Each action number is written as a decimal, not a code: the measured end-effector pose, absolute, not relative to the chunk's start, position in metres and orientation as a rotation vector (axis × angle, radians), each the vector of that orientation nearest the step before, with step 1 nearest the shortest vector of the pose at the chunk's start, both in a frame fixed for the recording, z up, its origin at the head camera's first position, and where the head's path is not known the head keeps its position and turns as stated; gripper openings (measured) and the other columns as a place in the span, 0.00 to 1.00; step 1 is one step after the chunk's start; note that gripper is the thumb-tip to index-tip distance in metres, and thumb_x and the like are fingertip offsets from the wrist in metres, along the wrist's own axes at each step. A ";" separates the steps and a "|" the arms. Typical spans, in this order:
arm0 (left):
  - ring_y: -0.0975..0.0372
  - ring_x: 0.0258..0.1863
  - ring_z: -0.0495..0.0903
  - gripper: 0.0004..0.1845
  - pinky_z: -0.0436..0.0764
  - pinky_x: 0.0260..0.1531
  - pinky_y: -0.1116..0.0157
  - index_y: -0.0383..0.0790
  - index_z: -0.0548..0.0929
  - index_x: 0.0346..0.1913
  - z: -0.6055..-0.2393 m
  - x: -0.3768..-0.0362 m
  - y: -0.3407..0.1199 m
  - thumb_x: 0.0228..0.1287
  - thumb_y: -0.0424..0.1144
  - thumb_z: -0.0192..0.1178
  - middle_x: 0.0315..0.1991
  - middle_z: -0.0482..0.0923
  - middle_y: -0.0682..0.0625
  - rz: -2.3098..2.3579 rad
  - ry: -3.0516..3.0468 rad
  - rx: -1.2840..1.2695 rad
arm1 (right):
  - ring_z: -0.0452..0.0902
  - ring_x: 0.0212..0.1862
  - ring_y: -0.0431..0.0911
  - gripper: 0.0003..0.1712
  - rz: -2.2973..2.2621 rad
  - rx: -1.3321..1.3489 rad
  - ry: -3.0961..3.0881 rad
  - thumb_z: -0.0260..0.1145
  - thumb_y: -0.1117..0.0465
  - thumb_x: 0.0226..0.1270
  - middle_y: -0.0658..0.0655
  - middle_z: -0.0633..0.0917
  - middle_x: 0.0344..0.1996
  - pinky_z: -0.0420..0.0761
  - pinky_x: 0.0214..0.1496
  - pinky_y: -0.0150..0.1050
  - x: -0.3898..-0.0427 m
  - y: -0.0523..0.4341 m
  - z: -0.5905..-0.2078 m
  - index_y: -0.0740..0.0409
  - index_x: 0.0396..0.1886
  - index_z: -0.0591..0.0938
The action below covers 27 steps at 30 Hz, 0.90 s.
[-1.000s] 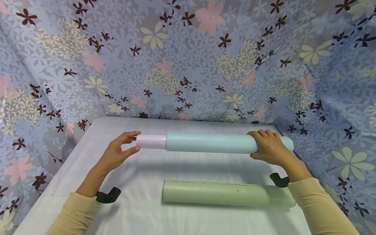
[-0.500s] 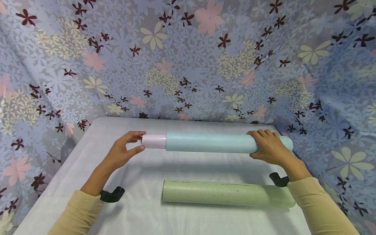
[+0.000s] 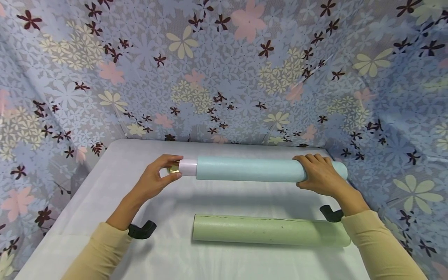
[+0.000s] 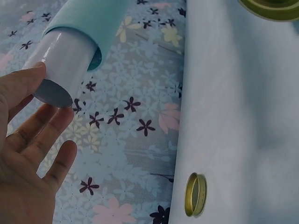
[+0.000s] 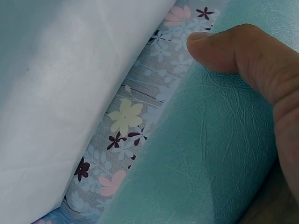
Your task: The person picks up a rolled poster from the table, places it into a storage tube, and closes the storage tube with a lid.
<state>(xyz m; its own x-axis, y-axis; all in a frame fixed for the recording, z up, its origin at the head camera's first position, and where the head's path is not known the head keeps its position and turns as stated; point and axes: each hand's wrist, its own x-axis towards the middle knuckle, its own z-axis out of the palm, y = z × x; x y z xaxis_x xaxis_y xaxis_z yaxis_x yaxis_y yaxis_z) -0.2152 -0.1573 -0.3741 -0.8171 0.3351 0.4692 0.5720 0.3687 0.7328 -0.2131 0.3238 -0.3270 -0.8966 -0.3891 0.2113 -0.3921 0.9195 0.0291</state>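
Observation:
In the head view, a light blue tube is held level above the white table, with a narrower pale lilac tube sticking out of its left end. My left hand pinches the rim of the lilac tube between thumb and fingertips. The left wrist view shows the hollow mouth of this inner tube beside the fingers. My right hand grips the blue tube near its right end from above. Its thumb lies along the textured surface in the right wrist view.
A green tube lies on the table nearer to me. A gold ring-shaped cap stands near the table's far edge, partly hidden behind my left hand in the head view. Floral cloth hangs behind the table and at its sides.
My left hand has moved right, and the lilac tube has slid further into the blue tube. The gold cap has come into sight behind that hand. The right hand stays almost still.

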 end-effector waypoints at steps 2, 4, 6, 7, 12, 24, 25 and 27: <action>0.66 0.49 0.77 0.26 0.73 0.50 0.72 0.42 0.74 0.60 -0.374 -0.215 -0.154 0.58 0.30 0.64 0.55 0.76 0.47 -1.438 -2.377 -0.831 | 0.71 0.54 0.63 0.43 0.018 0.589 -2.869 0.77 0.52 0.40 0.64 0.78 0.53 0.66 0.49 0.61 -0.213 0.324 -0.327 0.54 0.60 0.71; 0.63 0.49 0.78 0.26 0.73 0.49 0.73 0.40 0.74 0.60 -0.373 -0.215 -0.150 0.57 0.29 0.64 0.55 0.75 0.46 -1.451 -2.365 -0.848 | 0.71 0.54 0.63 0.43 0.014 0.589 -2.871 0.77 0.51 0.41 0.64 0.78 0.53 0.66 0.49 0.61 -0.213 0.323 -0.328 0.54 0.60 0.71; 0.58 0.50 0.78 0.26 0.74 0.49 0.73 0.39 0.73 0.60 -0.373 -0.215 -0.146 0.57 0.28 0.64 0.56 0.75 0.44 -1.464 -2.359 -0.860 | 0.70 0.54 0.63 0.44 0.014 0.588 -2.874 0.77 0.51 0.41 0.64 0.78 0.53 0.65 0.49 0.61 -0.214 0.323 -0.328 0.54 0.60 0.71; 0.56 0.51 0.78 0.26 0.74 0.49 0.73 0.39 0.73 0.60 -0.373 -0.216 -0.144 0.57 0.28 0.64 0.56 0.74 0.44 -1.469 -2.364 -0.859 | 0.70 0.54 0.63 0.44 0.015 0.587 -2.874 0.77 0.51 0.41 0.64 0.78 0.53 0.65 0.50 0.61 -0.214 0.323 -0.328 0.54 0.60 0.71; 0.54 0.54 0.78 0.25 0.76 0.54 0.64 0.43 0.73 0.60 -0.371 -0.215 -0.136 0.60 0.34 0.64 0.58 0.74 0.47 -1.476 -2.413 -0.839 | 0.70 0.54 0.63 0.44 0.020 0.580 -2.875 0.77 0.52 0.41 0.64 0.78 0.53 0.65 0.50 0.61 -0.213 0.323 -0.328 0.54 0.60 0.70; 0.51 0.56 0.77 0.23 0.73 0.57 0.46 0.44 0.72 0.59 -0.373 -0.217 -0.124 0.61 0.39 0.64 0.58 0.75 0.44 -1.502 -2.460 -0.791 | 0.70 0.54 0.62 0.44 0.021 0.585 -2.867 0.77 0.51 0.40 0.64 0.78 0.52 0.65 0.50 0.61 -0.213 0.323 -0.328 0.53 0.60 0.70; 0.51 0.56 0.77 0.23 0.73 0.57 0.46 0.44 0.72 0.59 -0.373 -0.217 -0.123 0.61 0.39 0.64 0.58 0.75 0.45 -1.507 -2.459 -0.793 | 0.70 0.54 0.62 0.44 0.021 0.583 -2.868 0.77 0.51 0.40 0.64 0.78 0.53 0.65 0.50 0.61 -0.213 0.323 -0.328 0.53 0.60 0.70; 0.51 0.56 0.77 0.23 0.73 0.57 0.46 0.44 0.72 0.59 -0.373 -0.217 -0.122 0.61 0.39 0.63 0.58 0.74 0.45 -1.508 -2.448 -0.806 | 0.70 0.54 0.63 0.44 0.024 0.580 -2.872 0.77 0.52 0.40 0.64 0.78 0.53 0.65 0.50 0.61 -0.213 0.324 -0.328 0.54 0.60 0.70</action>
<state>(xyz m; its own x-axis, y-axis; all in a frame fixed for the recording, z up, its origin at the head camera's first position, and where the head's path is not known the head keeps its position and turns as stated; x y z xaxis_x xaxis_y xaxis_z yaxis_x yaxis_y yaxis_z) -0.2171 -0.1224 -0.3734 -0.8431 0.3614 0.3983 0.5183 0.3483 0.7811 -0.2129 0.3236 -0.3282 -0.9003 -0.3818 0.2091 -0.3853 0.9224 0.0254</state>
